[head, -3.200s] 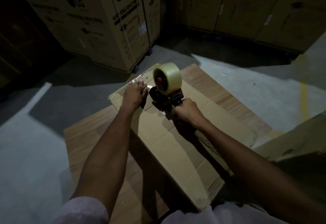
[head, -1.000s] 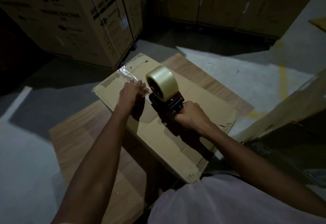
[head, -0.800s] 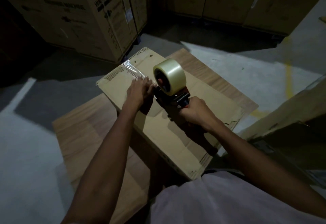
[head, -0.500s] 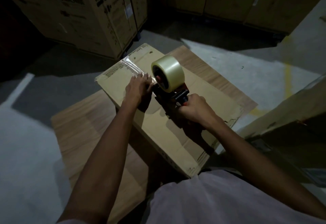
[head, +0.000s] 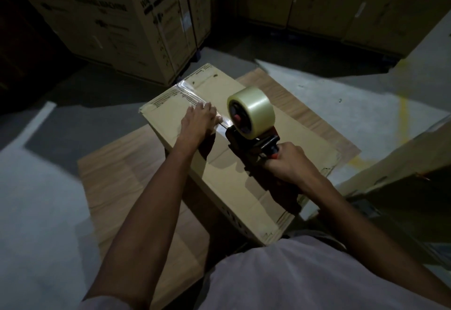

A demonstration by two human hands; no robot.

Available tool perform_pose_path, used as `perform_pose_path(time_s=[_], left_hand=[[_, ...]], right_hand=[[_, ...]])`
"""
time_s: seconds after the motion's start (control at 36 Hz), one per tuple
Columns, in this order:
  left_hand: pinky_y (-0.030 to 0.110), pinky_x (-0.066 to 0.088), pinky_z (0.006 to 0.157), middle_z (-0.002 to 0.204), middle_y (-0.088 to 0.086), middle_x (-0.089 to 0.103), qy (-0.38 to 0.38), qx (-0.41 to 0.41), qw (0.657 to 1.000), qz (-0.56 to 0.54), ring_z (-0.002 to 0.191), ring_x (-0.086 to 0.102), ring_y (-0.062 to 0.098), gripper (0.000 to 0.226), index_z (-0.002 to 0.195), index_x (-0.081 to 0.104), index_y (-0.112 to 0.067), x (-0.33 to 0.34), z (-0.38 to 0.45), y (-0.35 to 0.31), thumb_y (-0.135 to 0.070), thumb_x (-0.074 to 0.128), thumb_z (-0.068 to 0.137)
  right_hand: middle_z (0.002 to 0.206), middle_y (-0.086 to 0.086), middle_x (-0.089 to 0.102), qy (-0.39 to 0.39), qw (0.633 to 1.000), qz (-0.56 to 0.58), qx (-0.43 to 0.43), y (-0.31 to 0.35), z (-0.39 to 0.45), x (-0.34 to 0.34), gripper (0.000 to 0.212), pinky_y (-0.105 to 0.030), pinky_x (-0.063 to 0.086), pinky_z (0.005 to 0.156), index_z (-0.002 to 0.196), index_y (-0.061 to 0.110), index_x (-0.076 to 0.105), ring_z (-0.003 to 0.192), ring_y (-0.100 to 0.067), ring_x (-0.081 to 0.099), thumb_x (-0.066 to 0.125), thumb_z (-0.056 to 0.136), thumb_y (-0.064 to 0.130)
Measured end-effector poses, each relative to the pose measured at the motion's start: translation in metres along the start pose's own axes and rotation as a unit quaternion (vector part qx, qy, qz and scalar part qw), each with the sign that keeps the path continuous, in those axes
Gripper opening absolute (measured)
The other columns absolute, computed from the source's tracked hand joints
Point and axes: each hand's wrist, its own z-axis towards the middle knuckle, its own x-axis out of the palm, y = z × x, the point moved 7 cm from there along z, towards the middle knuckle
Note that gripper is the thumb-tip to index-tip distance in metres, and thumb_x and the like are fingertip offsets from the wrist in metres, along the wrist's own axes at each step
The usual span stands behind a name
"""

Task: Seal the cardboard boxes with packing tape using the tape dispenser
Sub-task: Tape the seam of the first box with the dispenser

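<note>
Back along the box (head: 244,182) slides the tape dispenser (head: 253,136), right hand (head: 286,163) clenching its handle, left hand (head: 199,121) flat, pressing tape (head: 192,96)

Pale short-sleeved shirt (head: 305,273), bare forearms and hands.

The tape dispenser (head: 253,136) sits on the cardboard box (head: 244,187), right of the left hand (head: 197,124).

Tall printed cartons (head: 117,21) are standing along the back, more cartons (head: 341,2) lining the right; a flattened cardboard sheet (head: 127,182) is lying on the grey floor (head: 36,199).
</note>
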Motion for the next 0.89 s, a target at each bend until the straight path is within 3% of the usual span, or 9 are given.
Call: perform_pose_path(time_s=[0.11,0.31,0.39,0.47,0.64,0.75,0.89], left_hand=[[0.048,0.035,0.107,0.134,0.009,0.056,0.017,0.007,1.000,0.016,0.127,0.049,0.029,0.041,0.128,0.056,-0.012,0.000,0.002,0.001,-0.043,0.041,0.106],[0.059,0.022,0.115,0.118,0.004,0.063,-0.002,0.004,0.998,-0.067,0.110,0.060,0.027,0.044,0.099,0.060,-0.019,-0.011,0.005,0.022,-0.060,0.044,0.096],[0.059,0.011,0.121,0.132,0.005,0.062,-0.016,-0.032,0.997,-0.064,0.118,0.061,0.028,0.045,0.118,0.065,-0.016,-0.013,0.011,0.027,-0.050,0.039,0.103],[0.059,0.007,0.123,0.138,0.008,0.059,-0.027,-0.076,0.996,-0.042,0.126,0.057,0.026,0.046,0.127,0.061,-0.011,-0.012,0.018,0.035,-0.040,0.032,0.107],[0.059,0.007,0.123,0.123,0.011,0.065,-0.037,-0.100,0.994,0.014,0.117,0.062,0.029,0.047,0.122,0.063,-0.008,-0.016,0.034,0.045,-0.037,0.029,0.108],[0.056,0.005,0.124,0.116,0.015,0.068,-0.024,-0.100,0.995,0.021,0.116,0.062,0.033,0.051,0.118,0.066,-0.005,-0.016,0.038,0.046,-0.043,0.034,0.107],[0.055,0.005,0.124,0.131,0.020,0.061,0.006,-0.081,0.996,0.026,0.128,0.054,0.034,0.056,0.126,0.062,-0.001,-0.015,0.033,0.036,-0.046,0.036,0.106]], right_hand=[[0.066,-0.007,0.066,0.000,1.000,-0.003,0.015,-0.002,0.001,0.002,0.030,-0.029,0.046,0.053,0.068,0.015,0.061,0.060,-0.027,0.065,0.075,0.083,0.037],[0.065,-0.005,0.069,0.010,1.000,0.019,0.019,-0.007,0.003,0.003,0.028,-0.029,0.049,0.051,0.074,0.012,0.067,0.058,-0.022,0.066,0.075,0.085,0.036],[0.054,0.007,0.066,0.015,0.998,0.052,0.029,-0.002,0.000,0.002,0.038,-0.020,0.042,0.039,0.069,0.016,0.066,0.043,-0.007,0.060,0.075,0.066,0.053],[0.049,0.012,0.063,0.016,0.997,0.068,0.037,0.000,-0.001,0.000,0.050,-0.019,0.040,0.037,0.065,0.018,0.064,0.039,-0.005,0.058,0.064,0.044,0.063],[0.055,0.004,0.064,0.005,0.997,0.064,0.045,-0.009,0.004,-0.003,0.026,-0.024,0.045,0.042,0.071,0.016,0.066,0.048,-0.016,0.062,0.070,0.063,0.041],[0.050,0.002,0.063,0.007,0.996,0.069,0.054,-0.011,0.005,-0.002,0.026,-0.029,0.051,0.044,0.069,0.015,0.066,0.043,-0.016,0.062,0.068,0.061,0.039],[0.051,0.003,0.065,0.012,0.997,0.067,0.046,-0.010,0.004,-0.002,0.030,-0.036,0.055,0.050,0.071,0.015,0.067,0.045,-0.018,0.064,0.066,0.059,0.043]])
